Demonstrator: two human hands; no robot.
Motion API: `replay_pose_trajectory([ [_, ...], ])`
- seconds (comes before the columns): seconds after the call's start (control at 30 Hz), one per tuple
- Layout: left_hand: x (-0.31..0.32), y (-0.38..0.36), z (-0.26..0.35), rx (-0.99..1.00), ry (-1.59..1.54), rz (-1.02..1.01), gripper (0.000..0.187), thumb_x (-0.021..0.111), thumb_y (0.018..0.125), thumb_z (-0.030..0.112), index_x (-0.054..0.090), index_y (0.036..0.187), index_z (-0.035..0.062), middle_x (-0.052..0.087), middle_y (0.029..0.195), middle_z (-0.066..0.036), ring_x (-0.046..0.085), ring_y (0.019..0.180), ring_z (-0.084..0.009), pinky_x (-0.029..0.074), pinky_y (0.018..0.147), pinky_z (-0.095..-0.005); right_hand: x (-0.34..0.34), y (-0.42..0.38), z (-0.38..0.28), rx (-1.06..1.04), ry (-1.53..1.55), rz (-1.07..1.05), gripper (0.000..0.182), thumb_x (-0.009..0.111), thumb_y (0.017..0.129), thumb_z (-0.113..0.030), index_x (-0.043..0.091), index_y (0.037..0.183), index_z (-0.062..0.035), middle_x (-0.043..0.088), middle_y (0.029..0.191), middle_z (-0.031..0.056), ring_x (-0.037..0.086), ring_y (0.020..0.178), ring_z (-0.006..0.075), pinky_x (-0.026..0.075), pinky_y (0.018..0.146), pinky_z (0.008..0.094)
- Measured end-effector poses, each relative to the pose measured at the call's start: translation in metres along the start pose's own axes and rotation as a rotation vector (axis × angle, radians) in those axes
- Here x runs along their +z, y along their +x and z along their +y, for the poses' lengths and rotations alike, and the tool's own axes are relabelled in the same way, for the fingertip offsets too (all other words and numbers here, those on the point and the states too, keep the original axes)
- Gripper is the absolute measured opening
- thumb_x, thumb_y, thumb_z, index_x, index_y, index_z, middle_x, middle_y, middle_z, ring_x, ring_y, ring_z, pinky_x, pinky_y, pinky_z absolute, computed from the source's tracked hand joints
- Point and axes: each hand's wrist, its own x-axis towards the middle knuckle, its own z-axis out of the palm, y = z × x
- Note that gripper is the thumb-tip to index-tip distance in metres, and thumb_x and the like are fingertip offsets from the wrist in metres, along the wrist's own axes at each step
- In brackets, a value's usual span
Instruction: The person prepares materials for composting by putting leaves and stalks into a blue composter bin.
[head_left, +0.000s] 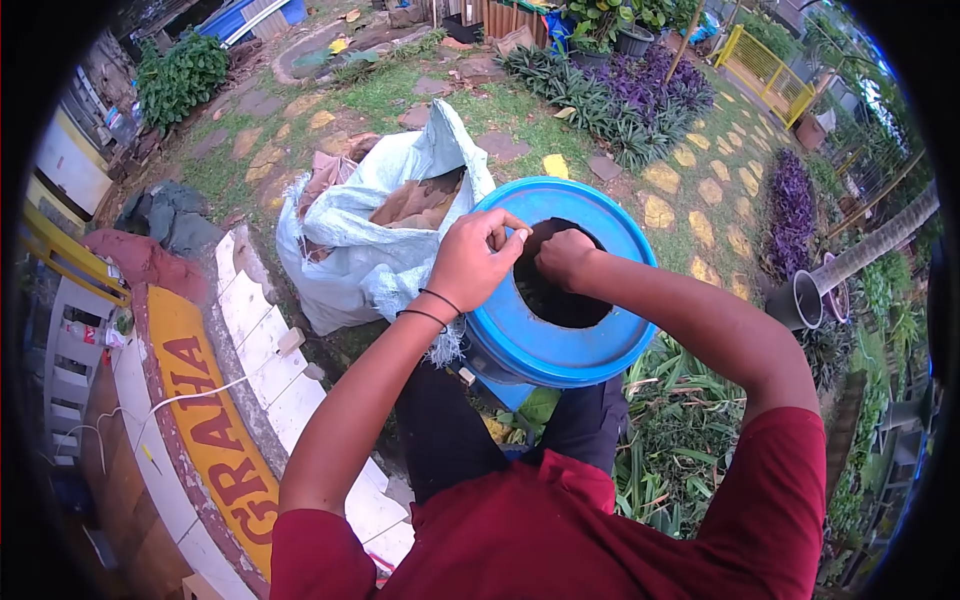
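Note:
A blue drum [632, 235] stands between my knees, with a wide round hole in its lid. My left hand [478, 255] is at the left edge of this hole, its thumb and fingertips pinched together. Whatever the pinch may hold is too small to make out. Through the opening reaches my right hand [568, 258], with its knuckles and wrist showing and the fingertips lost in the dark interior. Just left of the drum sits a pale woven sack [345, 225], its mouth open on brown, dry-looking material [415, 203].
A white-tiled ledge [262, 350] and a yellow sign reading "GRAHA" [215, 420] run along my left. Cut green leaves [680, 440] lie at right. Stepping stones [660, 178] cross the grass beyond, near purple plants [665, 95] and a tree trunk [880, 232].

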Motion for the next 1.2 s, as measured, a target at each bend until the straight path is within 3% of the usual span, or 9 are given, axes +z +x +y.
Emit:
replay_pose_trajectory([
  [0.33,-0.002,0.0,-0.001,0.019,0.018,-0.008,0.015,0.066,0.089,0.018,0.069,0.093,0.0033,0.054,0.065,-0.007,0.054,0.062,-0.0196,0.044,0.062,-0.035,0.064,0.042,-0.026,0.043,0.045,-0.187,0.025,0.062,0.089,-0.019,0.073,0.111,-0.0115,0.071,0.115,0.0069,0.069,0.105,0.0238,0.057,0.08,0.0392],
  [0.43,0.0,0.0,-0.007,0.033,-0.005,-0.006,0.015,0.066,0.089,0.017,0.068,0.093,0.0025,0.055,0.066,-0.007,0.054,0.062,-0.0175,0.044,0.062,-0.0336,0.065,0.041,-0.016,-0.138,0.019,-0.345,0.028,0.06,0.089,-0.019,0.073,0.112,-0.0121,0.07,0.117,0.0076,0.067,0.107,0.0259,0.055,0.081,0.0411],
  [0.5,0.001,0.001,-0.007,0.006,-0.044,-0.023,0.015,0.066,0.089,0.016,0.068,0.093,0.002,0.056,0.066,-0.006,0.053,0.062,-0.0161,0.044,0.062,-0.0327,0.029,0.034,-0.007,-0.211,0.106,-0.721,0.029,0.061,0.087,-0.02,0.072,0.113,-0.012,0.068,0.12,0.0084,0.066,0.109,0.0264,0.054,0.081,0.0413],
  [0.7,0.004,0.002,-0.01,-0.008,-0.077,-0.012,0.014,0.065,0.09,0.015,0.069,0.093,0.0012,0.057,0.066,-0.004,0.051,0.062,-0.0126,0.044,0.063,-0.0305,0.013,0.036,-0.009,0.042,0.039,-0.075,0.031,0.062,0.086,-0.018,0.071,0.114,-0.0085,0.068,0.12,0.0082,0.066,0.108,0.0289,0.054,0.081,0.0412],
  [0.8,0.003,0.002,-0.01,-0.007,-0.042,0.0,0.014,0.065,0.09,0.015,0.068,0.093,0.001,0.058,0.066,-0.005,0.053,0.062,-0.0131,0.045,0.063,-0.0304,0.016,0.031,-0.006,0.015,0.103,-0.306,0.03,0.06,0.088,-0.018,0.071,0.113,-0.0067,0.068,0.118,0.009,0.066,0.108,0.0299,0.054,0.082,0.0422],
  [0.9,0.002,0.002,-0.009,-0.031,-0.085,-0.007,0.014,0.065,0.09,0.015,0.068,0.092,0.0018,0.058,0.066,-0.006,0.056,0.063,-0.0151,0.045,0.063,-0.0319,0.068,0.059,-0.014,-0.359,0.053,-0.486,0.032,0.065,0.084,-0.017,0.07,0.114,-0.0043,0.067,0.12,0.0114,0.065,0.11,0.0288,0.054,0.082,0.043],
  [1.07,-0.036,0.006,-0.004,0.254,0.035,-0.011,0.01,0.064,0.09,0.013,0.068,0.093,0.0049,0.06,0.075,-0.007,0.058,0.078,-0.0238,0.047,0.077,-0.0357,-0.004,0.004,-0.017,0.065,0.491,-0.535,0.041,0.062,0.087,-0.034,0.071,0.109,0.0002,0.068,0.115,0.0178,0.062,0.115,0.032,0.05,0.094,0.0444],
  [1.13,-0.079,0.015,-0.013,0.369,0.196,0.038,0.016,0.062,0.092,0.019,0.067,0.097,0.0055,0.061,0.085,-0.01,0.058,0.088,-0.0272,0.046,0.084,-0.0373,0.02,0.006,-0.015,-0.256,0.3,-0.242,0.049,0.059,0.088,-0.04,0.068,0.112,0.0017,0.066,0.118,0.0202,0.058,0.12,0.0338,0.046,0.099,0.0457],
  [1.2,-0.118,0.034,-0.064,0.184,0.342,0.252,0.025,0.056,0.096,0.028,0.066,0.102,0.0058,0.062,0.096,-0.014,0.057,0.095,-0.0302,0.045,0.088,-0.0407,-0.032,-0.032,-0.013,-0.184,0.256,-0.284,0.054,0.053,0.093,-0.045,0.064,0.119,0.0013,0.062,0.124,0.0208,0.056,0.121,0.0359,0.042,0.103,0.0462],
])
